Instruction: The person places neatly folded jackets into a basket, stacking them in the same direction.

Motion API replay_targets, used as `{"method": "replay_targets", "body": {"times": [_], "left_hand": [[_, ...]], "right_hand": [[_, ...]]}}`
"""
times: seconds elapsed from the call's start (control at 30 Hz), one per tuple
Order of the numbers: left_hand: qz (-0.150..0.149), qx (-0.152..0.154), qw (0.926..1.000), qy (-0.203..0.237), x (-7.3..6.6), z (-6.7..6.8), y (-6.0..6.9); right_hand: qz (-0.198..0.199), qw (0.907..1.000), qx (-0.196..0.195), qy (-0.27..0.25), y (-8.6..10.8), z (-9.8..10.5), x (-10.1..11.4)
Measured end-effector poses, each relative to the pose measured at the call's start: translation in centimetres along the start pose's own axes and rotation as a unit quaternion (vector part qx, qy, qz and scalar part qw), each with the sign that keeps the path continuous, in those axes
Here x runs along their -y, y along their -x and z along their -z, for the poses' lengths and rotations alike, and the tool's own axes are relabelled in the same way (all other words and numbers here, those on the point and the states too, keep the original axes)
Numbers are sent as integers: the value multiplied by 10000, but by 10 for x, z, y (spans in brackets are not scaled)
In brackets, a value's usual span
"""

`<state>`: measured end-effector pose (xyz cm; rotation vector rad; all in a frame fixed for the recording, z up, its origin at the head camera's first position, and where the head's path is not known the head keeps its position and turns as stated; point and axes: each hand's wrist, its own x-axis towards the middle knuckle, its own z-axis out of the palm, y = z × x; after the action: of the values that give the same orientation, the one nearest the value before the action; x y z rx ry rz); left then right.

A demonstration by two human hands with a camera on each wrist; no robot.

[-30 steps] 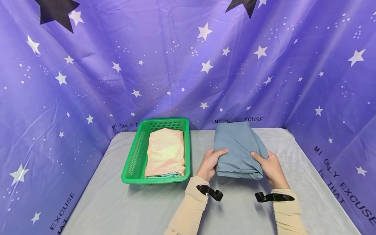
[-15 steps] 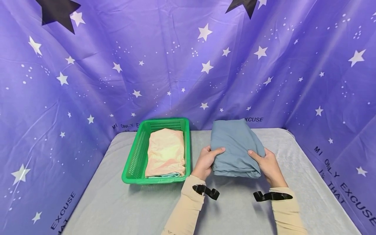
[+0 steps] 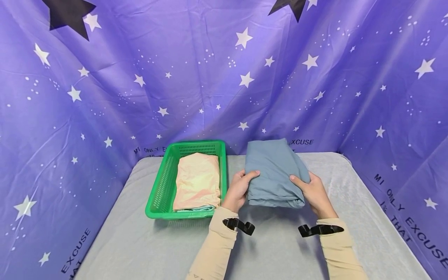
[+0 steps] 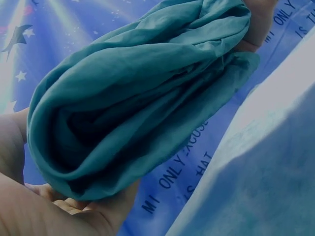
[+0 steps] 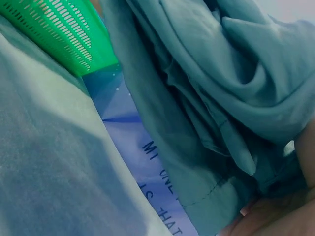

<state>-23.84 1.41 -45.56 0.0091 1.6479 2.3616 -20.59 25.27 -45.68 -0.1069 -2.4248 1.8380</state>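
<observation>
A folded blue-grey cloth point(image 3: 274, 173) is held up over the table, right of the green basket. My left hand point(image 3: 238, 189) grips its left edge, thumb on top and fingers underneath. On the opposite edge my right hand point(image 3: 316, 193) holds it the same way. In the left wrist view the layered folds of the cloth point(image 4: 138, 98) show end-on, with the left hand point(image 4: 59, 206) around the near end. The right wrist view shows loose folds of the cloth point(image 5: 197, 98) above the right hand point(image 5: 280, 216).
The green basket point(image 3: 154, 214) stands on the left part of the grey-covered table point(image 3: 140, 249). A folded peach cloth point(image 3: 197, 181) lies in it, over a teal one point(image 3: 201, 209). A purple star-patterned curtain point(image 3: 196, 97) rises behind and at both sides.
Both hands have carried the blue-grey cloth a little to the left and away from the body, towards the basket side. The basket and the cloths in it have not moved.
</observation>
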Motion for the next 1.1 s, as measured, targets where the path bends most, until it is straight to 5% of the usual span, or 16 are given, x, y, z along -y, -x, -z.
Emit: {"method": "replay_targets", "body": {"times": [1.1], "left_hand": [[-33,203,9990,-390,-43,40,9]], "right_hand": [[304,9974,626,-188,-13,-26,28]]}}
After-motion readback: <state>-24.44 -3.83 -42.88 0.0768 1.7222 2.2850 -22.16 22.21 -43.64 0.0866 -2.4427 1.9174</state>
